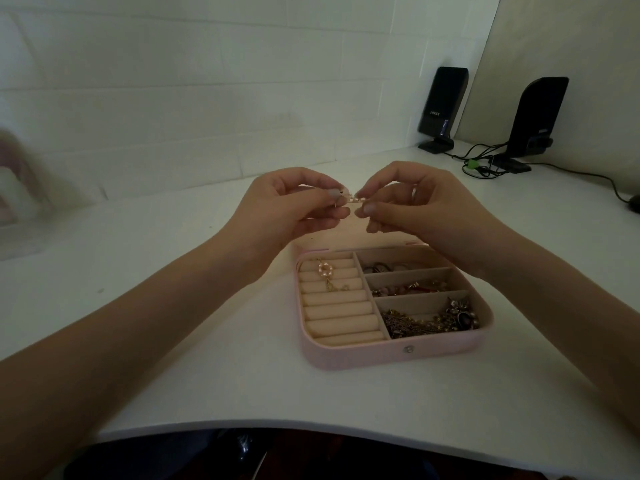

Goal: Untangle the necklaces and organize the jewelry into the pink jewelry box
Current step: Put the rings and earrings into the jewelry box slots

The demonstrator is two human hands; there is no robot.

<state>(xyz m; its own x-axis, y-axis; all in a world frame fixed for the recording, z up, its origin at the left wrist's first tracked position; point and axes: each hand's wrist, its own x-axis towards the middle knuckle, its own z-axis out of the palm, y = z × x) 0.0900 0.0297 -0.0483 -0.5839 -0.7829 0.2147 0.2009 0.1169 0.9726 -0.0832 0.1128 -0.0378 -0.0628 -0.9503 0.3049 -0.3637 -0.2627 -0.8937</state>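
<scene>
A pink jewelry box [360, 355] lies open on the white desk. Above its far edge, my left hand [294, 206] and my right hand [412, 202] together pinch a small pink pearl piece [354, 199] between their fingertips. A matching pearl flower earring [325, 270] rests on the ring rolls at the box's left. The right compartments hold rings [384, 268], beaded pieces [408, 288] and a heap of gold chains and dark pendants [433, 318]. The box's lid is mostly hidden behind my hands.
Two black speakers [441, 105] [535, 119] stand at the back right with cables [485, 161] trailing over the desk. A dark mouse [634, 204] shows at the right edge. A blurred clear container [17, 188] sits at the left. The desk's front edge [277, 426] curves near me.
</scene>
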